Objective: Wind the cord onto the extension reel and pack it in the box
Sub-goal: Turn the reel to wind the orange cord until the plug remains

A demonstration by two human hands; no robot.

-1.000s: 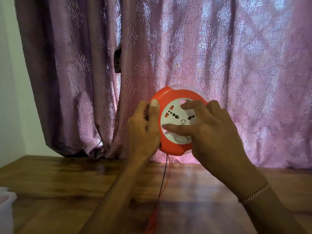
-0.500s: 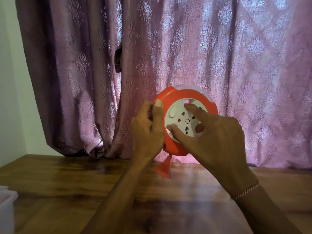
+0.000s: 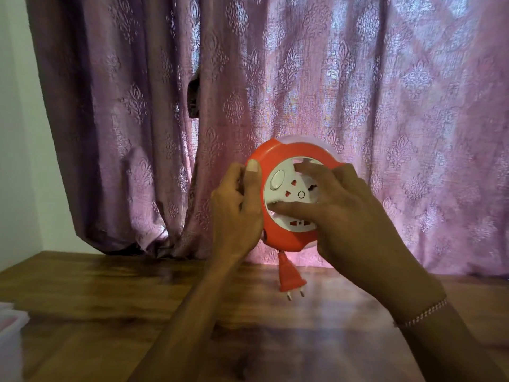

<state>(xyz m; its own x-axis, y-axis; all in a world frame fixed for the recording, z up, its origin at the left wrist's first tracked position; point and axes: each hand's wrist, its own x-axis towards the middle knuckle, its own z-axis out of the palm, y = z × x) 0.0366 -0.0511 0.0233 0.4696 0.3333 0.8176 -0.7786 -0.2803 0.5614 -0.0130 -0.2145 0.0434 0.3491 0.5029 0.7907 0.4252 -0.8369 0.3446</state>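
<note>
- Head view, nearest first: a wooden table (image 3: 110, 312) fills the foreground, with the corner of a white plastic container (image 3: 9, 326) at its left edge.
- Two forearms reach forward over the table; the right wrist wears a thin beaded bracelet (image 3: 421, 314).
- Left hand (image 3: 237, 210) grips the left rim of the extension reel (image 3: 286, 238), thumb lying up along the orange front edge and the fingers curled behind it.
- Right hand (image 3: 347, 213) lies on the reel's white socket face (image 3: 283, 186), fingers spread and slightly bent, one fingertip pressed across the middle of the face; it grasps nothing.
- That reel is held upright in the air above the table, face toward the camera, between both hands.
- An orange two-pin plug (image 3: 289, 277) hangs just under the reel's lower edge, pins pointing down, close to the tabletop; whether it touches the wood I cannot tell.
- Farthest back, a patterned mauve curtain (image 3: 385, 106) hangs down to the table, with a pale wall (image 3: 19, 133) at left.
</note>
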